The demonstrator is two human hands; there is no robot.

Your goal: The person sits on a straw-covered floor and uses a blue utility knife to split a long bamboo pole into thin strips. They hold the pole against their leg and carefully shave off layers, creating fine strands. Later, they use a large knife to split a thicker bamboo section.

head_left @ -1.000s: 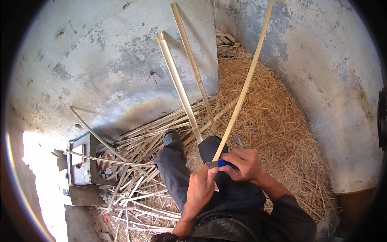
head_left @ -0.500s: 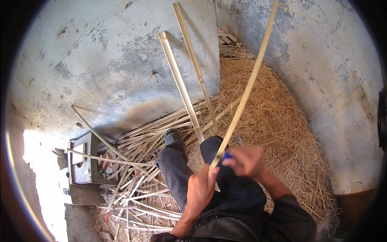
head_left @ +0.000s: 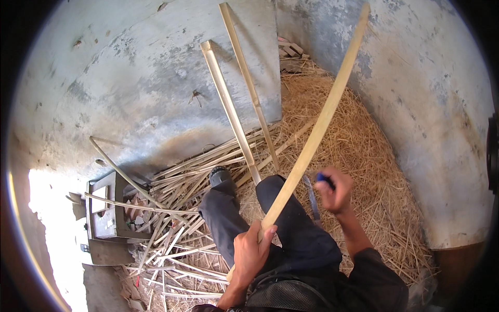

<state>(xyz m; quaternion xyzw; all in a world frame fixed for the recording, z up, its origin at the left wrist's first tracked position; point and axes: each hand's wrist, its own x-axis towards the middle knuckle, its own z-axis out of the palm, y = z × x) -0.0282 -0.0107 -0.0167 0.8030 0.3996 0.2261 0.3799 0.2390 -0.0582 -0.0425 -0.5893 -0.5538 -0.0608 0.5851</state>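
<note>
My left hand (head_left: 253,251) grips the lower end of a long pale bamboo strip (head_left: 322,122) that slants up to the right across the picture. My right hand (head_left: 336,191) is closed on a knife with a blue handle (head_left: 325,179); its blade (head_left: 311,196) points down beside my right knee, clear of the strip. Both hands are above my dark trousers (head_left: 291,229), with my left shoe (head_left: 222,178) resting among the cut strips.
Two more long bamboo strips (head_left: 228,106) lean against the grey concrete wall (head_left: 130,93). A heap of thin split strips (head_left: 171,229) lies at the left, a mound of straw-like shavings (head_left: 374,171) at the right. A small grey metal box (head_left: 106,218) stands at the lower left.
My right hand with the knife has moved to the right, away from the strip it was touching. The left hand keeps its hold and the strip has barely shifted.
</note>
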